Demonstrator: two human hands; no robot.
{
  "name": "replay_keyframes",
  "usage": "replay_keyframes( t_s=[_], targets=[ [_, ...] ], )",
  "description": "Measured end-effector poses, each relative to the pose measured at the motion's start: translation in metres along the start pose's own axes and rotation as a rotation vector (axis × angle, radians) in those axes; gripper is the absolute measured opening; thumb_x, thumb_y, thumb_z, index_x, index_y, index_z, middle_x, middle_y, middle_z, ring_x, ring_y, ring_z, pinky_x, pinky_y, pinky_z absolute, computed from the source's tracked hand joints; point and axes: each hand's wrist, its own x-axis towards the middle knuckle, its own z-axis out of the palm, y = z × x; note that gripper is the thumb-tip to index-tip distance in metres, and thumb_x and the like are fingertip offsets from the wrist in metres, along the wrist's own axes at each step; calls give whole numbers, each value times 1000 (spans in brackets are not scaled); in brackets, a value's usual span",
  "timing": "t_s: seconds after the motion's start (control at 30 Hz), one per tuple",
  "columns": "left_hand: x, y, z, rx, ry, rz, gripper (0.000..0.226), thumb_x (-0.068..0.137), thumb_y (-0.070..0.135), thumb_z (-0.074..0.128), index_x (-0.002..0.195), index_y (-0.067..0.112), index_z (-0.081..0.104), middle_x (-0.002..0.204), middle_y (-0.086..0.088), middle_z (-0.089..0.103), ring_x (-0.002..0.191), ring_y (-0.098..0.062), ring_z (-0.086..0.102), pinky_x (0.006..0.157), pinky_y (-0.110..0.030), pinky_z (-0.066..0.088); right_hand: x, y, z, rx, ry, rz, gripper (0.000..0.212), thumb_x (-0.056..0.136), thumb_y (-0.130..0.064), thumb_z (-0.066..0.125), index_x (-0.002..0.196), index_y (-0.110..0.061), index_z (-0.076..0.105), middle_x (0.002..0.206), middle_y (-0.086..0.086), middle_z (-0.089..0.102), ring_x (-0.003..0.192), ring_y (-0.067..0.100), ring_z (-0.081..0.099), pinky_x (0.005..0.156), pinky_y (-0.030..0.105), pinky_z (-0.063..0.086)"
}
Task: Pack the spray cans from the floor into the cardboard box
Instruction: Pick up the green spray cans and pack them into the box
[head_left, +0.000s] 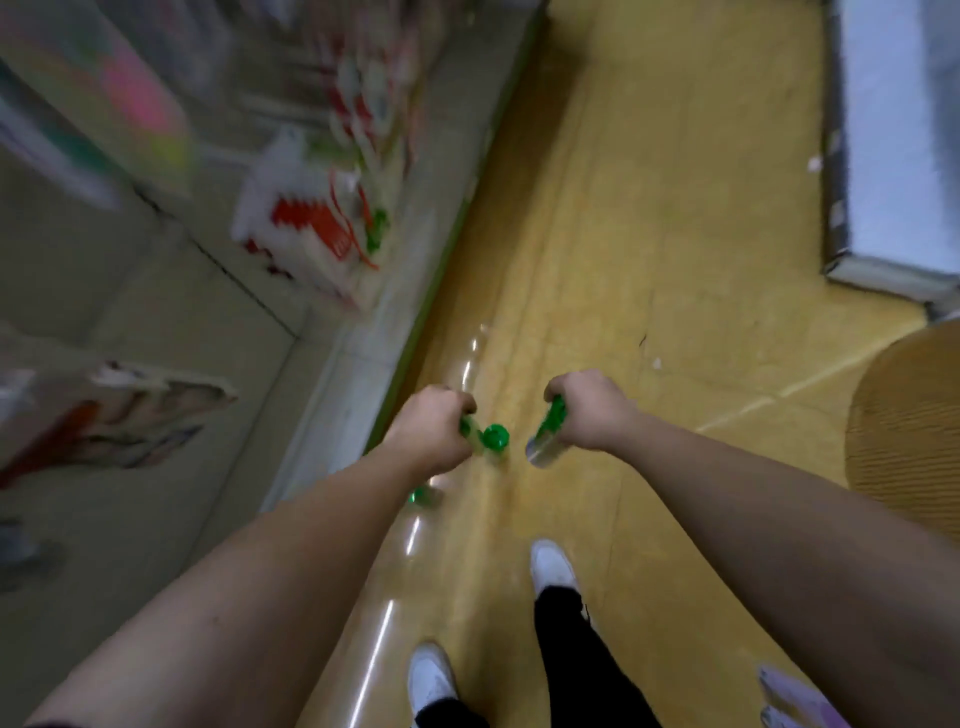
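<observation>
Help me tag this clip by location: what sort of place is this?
Probably a shop aisle: a long grey shelf unit holding blurred red-and-white packages runs beside a glossy yellow floor.

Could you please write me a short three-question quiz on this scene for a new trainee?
1. True or false: the right hand holds nothing.
2. The cap poking out beside the left hand is: A red, B green, C blue.
3. Fill in: the white shoes stand on a glossy yellow ____.
Key: 1 false, it grips a spray can; 2 B; 3 floor.
</observation>
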Motion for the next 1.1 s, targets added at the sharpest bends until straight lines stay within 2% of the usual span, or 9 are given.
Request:
replay_keyframes(
  t_s=[0.07, 0.17, 0.23, 0.3, 0.4, 0.5, 0.77, 0.93, 1.1],
  targets=[
    [-23, 20, -60, 40, -1, 44, 46, 76, 23, 75, 121, 25, 68, 103, -1, 60, 101, -23, 63, 80, -32, 55, -40, -28, -49, -24, 34, -5, 53, 77, -20, 79, 127, -19, 64, 121, 9, 62, 106, 28, 61, 69, 28, 43],
    [-63, 53, -153, 75, 28, 101, 42, 79, 22, 78, 119, 25, 68, 100, 4, 61, 89, -13, 61, 66, -22, 52, -101, -71, -127, -67, 102, -3, 53, 71, -23, 87, 120, -20, 66, 115, 7, 63, 101, 27, 63, 66, 30, 45],
    [-94, 74, -213, 125, 77, 145, 42, 76, 26, 81, 117, 23, 69, 94, 5, 59, 82, -11, 60, 57, -18, 46, -143, -97, -177, -73, 158, -15, 50, 68, -24, 90, 112, -20, 66, 106, 5, 63, 86, 23, 62, 57, 30, 47],
    [-128, 91, -267, 188, 148, 172, 46, 73, 31, 84, 115, 21, 69, 96, 2, 62, 84, -14, 63, 58, -23, 52, -182, -118, -222, -56, 218, -23, 46, 67, -22, 91, 104, -19, 64, 97, 4, 60, 72, 19, 60, 49, 31, 50],
    [-172, 111, -332, 180, 245, 173, 48, 72, 30, 87, 115, 20, 68, 100, -1, 63, 85, -18, 67, 66, -32, 63, -229, -143, -278, -31, 290, -56, 43, 67, -19, 92, 101, -14, 65, 97, 6, 63, 79, 23, 66, 56, 38, 63],
    [-204, 126, -378, 107, 324, 160, 48, 73, 27, 88, 116, 22, 65, 99, 0, 59, 83, -18, 66, 58, -32, 63, -259, -159, -320, -17, 350, -119, 43, 67, -19, 91, 103, -12, 68, 98, 8, 65, 82, 26, 68, 59, 44, 64],
    [-265, 139, -409, -48, 464, -48, 41, 77, 21, 86, 113, 16, 67, 102, -5, 60, 86, -20, 67, 63, -35, 64, -272, -200, -364, -135, 327, -372, 40, 68, -20, 91, 99, -17, 65, 100, 4, 64, 87, 23, 66, 57, 34, 62],
    [-308, 125, -383, -177, 519, -261, 37, 76, 19, 87, 106, 13, 66, 101, -9, 63, 82, -22, 69, 57, -37, 64, -275, -233, -340, -244, 217, -565, 38, 67, -19, 91, 92, -20, 63, 98, 3, 64, 84, 20, 66, 47, 26, 55],
    [-383, 98, -357, -213, 609, -492, 38, 68, 27, 90, 99, 19, 70, 99, -4, 66, 81, -17, 68, 52, -32, 61, -296, -288, -309, -344, 140, -727, 44, 59, -22, 95, 90, -20, 64, 99, 4, 64, 84, 20, 66, 54, 32, 60]
  ],
)
